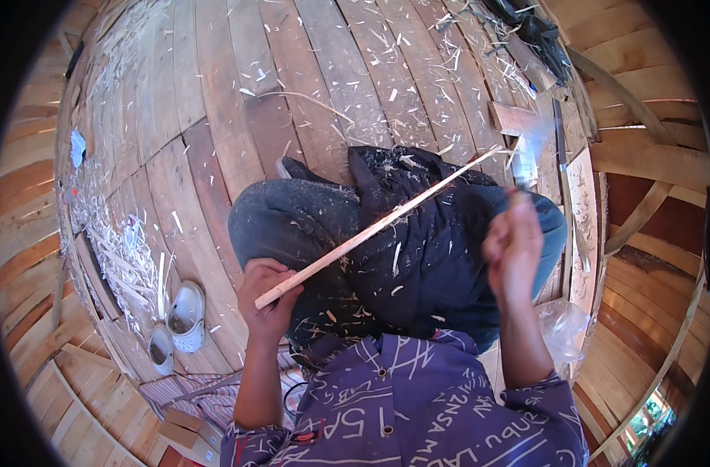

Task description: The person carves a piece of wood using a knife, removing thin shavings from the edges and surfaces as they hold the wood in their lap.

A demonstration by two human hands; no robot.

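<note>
My left hand (pixel 263 289) is closed round the near end of a long pale wooden stick (pixel 378 224). The stick slants across my lap up to the right, its thin far end past my right knee. Raised over that knee, my right hand (pixel 515 245) grips a knife (pixel 531 152) by its handle. Motion smears the broad blade, which is close to the stick's far tip; whether they touch I cannot tell. Beneath the stick, a black cloth (pixel 417 210) dotted with wood shavings covers part of my lap.
Shavings litter the plank floor (pixel 215 70), heaped in a pile (pixel 129 253) at the left. Grey clogs (pixel 187 317) stand near that pile. A cardboard box (pixel 187 432) is at lower left, a clear plastic bag (pixel 561 327) by my right elbow. Wooden walls rise on both sides.
</note>
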